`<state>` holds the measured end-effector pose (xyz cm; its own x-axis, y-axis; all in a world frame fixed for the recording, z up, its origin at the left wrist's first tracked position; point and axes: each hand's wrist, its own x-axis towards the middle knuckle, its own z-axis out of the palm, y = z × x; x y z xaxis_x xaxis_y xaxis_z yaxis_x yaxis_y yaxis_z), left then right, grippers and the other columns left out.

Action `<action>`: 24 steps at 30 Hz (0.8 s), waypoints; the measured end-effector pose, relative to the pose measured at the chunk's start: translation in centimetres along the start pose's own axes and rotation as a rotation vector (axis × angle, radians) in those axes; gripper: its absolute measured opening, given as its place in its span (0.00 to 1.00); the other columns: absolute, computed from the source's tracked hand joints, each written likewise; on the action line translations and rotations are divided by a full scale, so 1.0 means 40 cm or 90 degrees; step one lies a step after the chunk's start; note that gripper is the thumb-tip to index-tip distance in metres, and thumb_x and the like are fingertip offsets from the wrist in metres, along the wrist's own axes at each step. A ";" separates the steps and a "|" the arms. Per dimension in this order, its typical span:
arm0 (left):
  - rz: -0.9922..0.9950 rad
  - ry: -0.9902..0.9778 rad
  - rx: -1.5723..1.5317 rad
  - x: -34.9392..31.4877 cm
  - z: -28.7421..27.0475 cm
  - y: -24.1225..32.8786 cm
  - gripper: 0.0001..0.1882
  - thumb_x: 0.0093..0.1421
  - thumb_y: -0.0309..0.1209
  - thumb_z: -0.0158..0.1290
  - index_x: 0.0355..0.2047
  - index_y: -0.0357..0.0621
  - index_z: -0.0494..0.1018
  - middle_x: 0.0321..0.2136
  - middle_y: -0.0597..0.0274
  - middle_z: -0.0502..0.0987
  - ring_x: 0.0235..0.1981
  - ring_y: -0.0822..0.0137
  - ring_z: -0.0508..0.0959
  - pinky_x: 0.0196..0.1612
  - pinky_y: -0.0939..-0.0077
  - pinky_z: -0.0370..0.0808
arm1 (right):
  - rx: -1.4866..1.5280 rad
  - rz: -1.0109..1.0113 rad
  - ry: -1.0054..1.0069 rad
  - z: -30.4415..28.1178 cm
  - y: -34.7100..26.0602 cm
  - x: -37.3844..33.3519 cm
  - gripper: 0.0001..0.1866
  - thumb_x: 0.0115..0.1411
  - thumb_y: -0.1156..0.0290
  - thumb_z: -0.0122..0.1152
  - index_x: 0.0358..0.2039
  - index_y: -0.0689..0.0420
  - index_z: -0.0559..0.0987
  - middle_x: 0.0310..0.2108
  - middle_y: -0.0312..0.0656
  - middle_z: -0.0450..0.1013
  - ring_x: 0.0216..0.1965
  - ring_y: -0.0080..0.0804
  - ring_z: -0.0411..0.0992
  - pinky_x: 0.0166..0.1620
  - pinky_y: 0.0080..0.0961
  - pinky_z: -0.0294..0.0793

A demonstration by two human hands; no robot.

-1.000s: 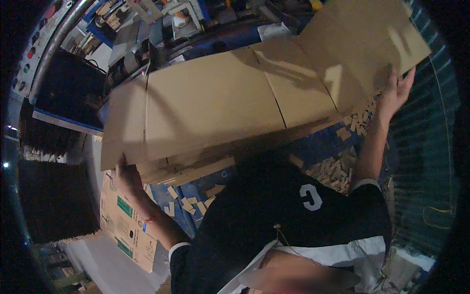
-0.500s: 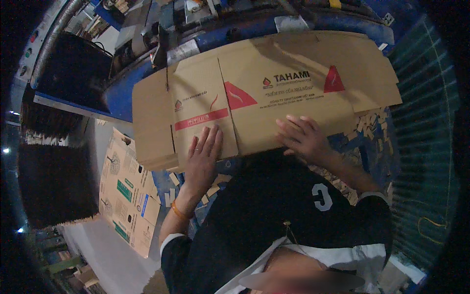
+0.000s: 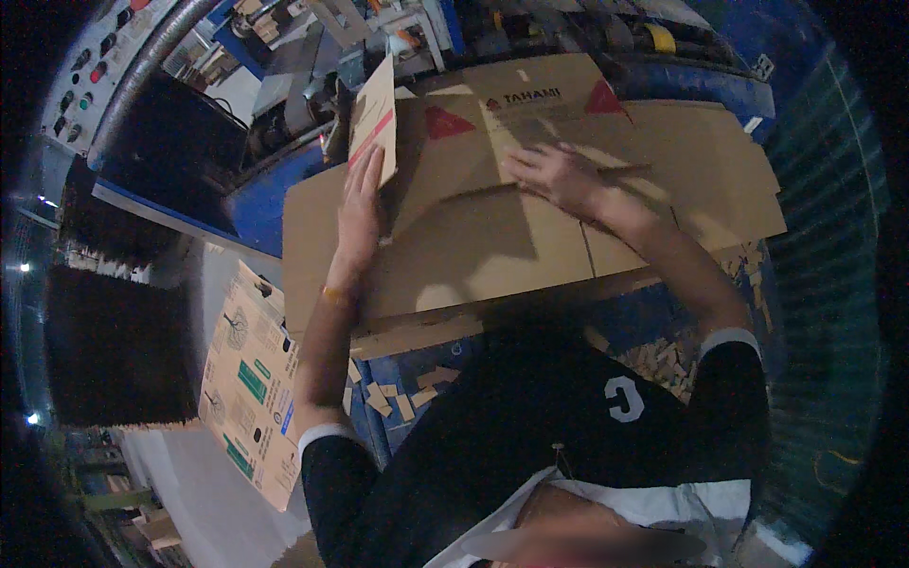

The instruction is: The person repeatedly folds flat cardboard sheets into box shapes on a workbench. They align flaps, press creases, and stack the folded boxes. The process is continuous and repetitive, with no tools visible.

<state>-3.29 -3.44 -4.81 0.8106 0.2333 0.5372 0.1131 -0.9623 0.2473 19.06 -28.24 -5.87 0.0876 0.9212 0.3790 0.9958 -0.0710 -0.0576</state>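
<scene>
A printed brown cardboard box sheet (image 3: 544, 92) with red marks lies at the far side of a stack of plain brown cardboard sheets (image 3: 454, 256). Its left side panel (image 3: 377, 118) is folded up and stands tilted. My left hand (image 3: 360, 204) rests against that panel with the fingers stretched out and together; the thumb is hard to see. With fingers extended, my right hand (image 3: 559, 180) lies on the printed sheet near its close edge. Neither hand is wrapped around anything.
Behind the stack stands a blue machine (image 3: 284, 185) with rollers, and a control panel (image 3: 90, 80) is at the far left. Another printed carton sheet (image 3: 251, 379) leans at the left. Small cardboard scraps (image 3: 407, 402) litter the area below the stack.
The printed sheet has slid away toward the machine, baring the plain sheets beneath. Its left panel has risen from flat to tilted. Both hands have moved farther out with it.
</scene>
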 end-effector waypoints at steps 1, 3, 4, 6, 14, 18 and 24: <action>-0.010 0.005 0.035 0.043 0.025 -0.022 0.31 0.57 0.19 0.41 0.63 0.38 0.53 0.62 0.48 0.57 0.64 0.49 0.57 0.64 0.62 0.56 | 0.001 0.044 -0.038 0.014 0.028 0.047 0.21 0.60 0.58 0.53 0.53 0.48 0.73 0.55 0.39 0.68 0.57 0.38 0.64 0.57 0.44 0.63; -0.057 0.049 0.126 0.102 0.054 -0.024 0.31 0.58 0.20 0.42 0.63 0.36 0.53 0.62 0.45 0.57 0.64 0.48 0.56 0.64 0.60 0.57 | 0.075 0.179 -0.107 0.032 0.082 0.128 0.22 0.61 0.56 0.53 0.54 0.48 0.72 0.56 0.41 0.67 0.59 0.40 0.62 0.59 0.44 0.61; -0.094 0.086 0.180 0.126 0.068 -0.001 0.31 0.57 0.21 0.44 0.62 0.35 0.53 0.61 0.43 0.57 0.64 0.46 0.56 0.64 0.59 0.57 | 0.149 0.271 -0.137 0.044 0.102 0.165 0.23 0.61 0.56 0.53 0.54 0.49 0.72 0.57 0.42 0.65 0.59 0.40 0.62 0.60 0.45 0.59; -0.093 0.153 0.191 0.149 0.052 0.053 0.33 0.55 0.22 0.49 0.62 0.33 0.54 0.61 0.41 0.57 0.64 0.45 0.55 0.63 0.57 0.57 | 0.064 0.326 -0.109 0.080 0.114 0.207 0.25 0.60 0.55 0.54 0.56 0.50 0.71 0.60 0.45 0.62 0.61 0.43 0.60 0.61 0.45 0.58; -0.102 0.234 0.227 -0.200 -0.151 -0.005 0.31 0.61 0.36 0.52 0.60 0.33 0.57 0.58 0.40 0.62 0.59 0.44 0.63 0.62 0.59 0.59 | -0.118 0.397 0.217 -0.072 0.385 -0.113 0.26 0.55 0.57 0.58 0.53 0.56 0.73 0.59 0.53 0.61 0.59 0.49 0.61 0.60 0.35 0.62; -0.725 0.012 0.095 -0.461 -0.235 -0.123 0.30 0.62 0.44 0.51 0.55 0.30 0.66 0.49 0.41 0.73 0.49 0.50 0.75 0.50 0.61 0.72 | -0.318 0.977 0.135 -0.296 0.584 -0.628 0.24 0.52 0.47 0.57 0.42 0.52 0.80 0.38 0.46 0.77 0.41 0.42 0.76 0.42 0.39 0.75; -0.554 0.107 -0.136 -0.572 -0.230 -0.164 0.24 0.66 0.38 0.47 0.56 0.33 0.66 0.48 0.51 0.76 0.45 0.64 0.77 0.46 0.72 0.73 | -0.162 0.918 0.067 -0.352 0.645 -1.011 0.25 0.55 0.47 0.56 0.41 0.55 0.81 0.32 0.44 0.79 0.35 0.36 0.78 0.39 0.35 0.76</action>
<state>-27.86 -1.17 -11.31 0.3917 0.8987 0.1972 0.5234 -0.3939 0.7556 41.59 -72.72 -9.67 0.9790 -0.0346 0.2007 0.0233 -0.9600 -0.2791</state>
